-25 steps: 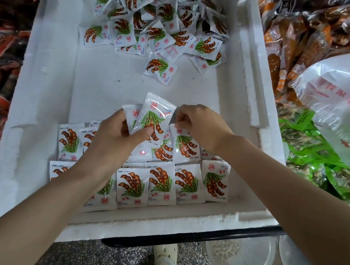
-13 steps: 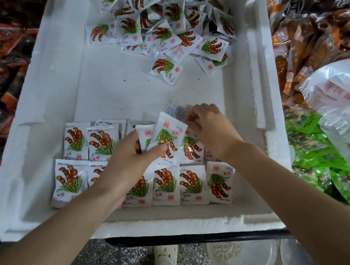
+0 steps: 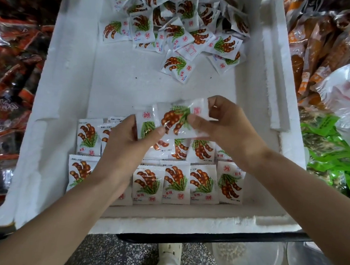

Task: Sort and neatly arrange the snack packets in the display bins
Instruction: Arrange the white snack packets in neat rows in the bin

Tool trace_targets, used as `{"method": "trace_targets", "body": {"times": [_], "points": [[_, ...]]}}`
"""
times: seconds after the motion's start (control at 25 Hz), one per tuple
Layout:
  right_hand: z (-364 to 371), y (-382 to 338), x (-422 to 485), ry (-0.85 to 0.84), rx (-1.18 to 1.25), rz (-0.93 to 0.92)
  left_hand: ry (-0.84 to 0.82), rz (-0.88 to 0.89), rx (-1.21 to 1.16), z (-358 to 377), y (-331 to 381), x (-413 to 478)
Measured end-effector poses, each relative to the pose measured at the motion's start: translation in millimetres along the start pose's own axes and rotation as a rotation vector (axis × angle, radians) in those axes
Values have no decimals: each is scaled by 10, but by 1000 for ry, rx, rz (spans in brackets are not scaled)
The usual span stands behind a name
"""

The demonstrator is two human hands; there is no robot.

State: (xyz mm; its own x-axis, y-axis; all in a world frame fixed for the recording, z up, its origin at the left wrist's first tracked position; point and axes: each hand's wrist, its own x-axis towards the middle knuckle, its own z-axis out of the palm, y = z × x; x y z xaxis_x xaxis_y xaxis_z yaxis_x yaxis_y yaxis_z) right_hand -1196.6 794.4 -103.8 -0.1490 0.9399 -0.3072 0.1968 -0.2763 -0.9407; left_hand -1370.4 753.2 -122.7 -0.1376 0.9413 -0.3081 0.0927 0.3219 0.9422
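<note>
Foam bin point(image 3: 69, 97), near edge: 2 packets held.
Right hand point(image 3: 227, 131) pinches sideways packet point(image 3: 177, 118); left hand's point(image 3: 124, 149) fingers point(image 3: 129, 123) curl round upright packet point(image 3: 145, 123).

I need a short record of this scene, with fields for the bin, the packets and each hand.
bin: white foam
far end: loose pile of packets
near end: two neat rows of packets
left hand: grips upright packet, thumb on sideways packet
right hand: pinches sideways packet above the rows
outside: red packs at left; orange packs, green packs at right
</note>
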Motion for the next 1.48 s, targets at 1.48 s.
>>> {"method": "trace_targets", "body": {"times": [1.48], "points": [[-447, 357, -6, -3, -1379, -55, -87, 60, 154, 249, -15, -41]]}}
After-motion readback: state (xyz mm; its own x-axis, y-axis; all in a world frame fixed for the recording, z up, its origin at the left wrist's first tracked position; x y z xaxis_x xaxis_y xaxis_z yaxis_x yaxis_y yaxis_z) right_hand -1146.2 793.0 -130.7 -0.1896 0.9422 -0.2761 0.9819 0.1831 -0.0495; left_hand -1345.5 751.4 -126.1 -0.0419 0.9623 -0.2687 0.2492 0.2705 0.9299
